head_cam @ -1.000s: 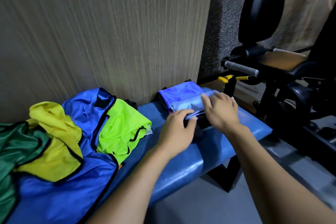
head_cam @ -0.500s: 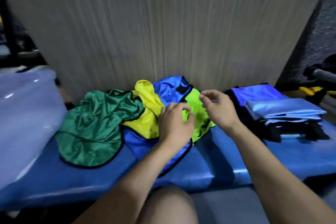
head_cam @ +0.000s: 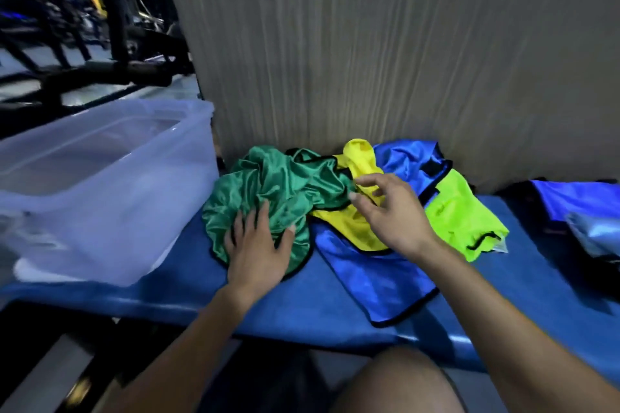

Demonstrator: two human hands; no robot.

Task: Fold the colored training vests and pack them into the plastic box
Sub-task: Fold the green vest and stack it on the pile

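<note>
Green is the colour both hands have come to now: a second ago they were at the folded stack (head_cam: 583,211) by the right end of the tabletop (head_cam: 335,305), and since then they have moved across to the heap of loose vests in the middle. The left hand (head_cam: 260,245) lies flat on the crumpled green vest (head_cam: 268,188), fingers straight, so its grip is loose and holds nothing. The right hand (head_cam: 391,211) hangs just above the yellow vest (head_cam: 355,221), fingers spread and a little bent, and its grip holds nothing either. The yellow vest lies on a big blue vest (head_cam: 379,275), and a lime vest (head_cam: 459,211) sits beside it, nearer the wall. The plastic box (head_cam: 107,211) stands at the left end of the tabletop, right next to the green vest. It looks like nothing is packed in it, though its cloudy walls make that hard to tell. So one fold seems finished, and the green vest is likely the next one to be picked up. Four loose vests are left to fold.
</note>
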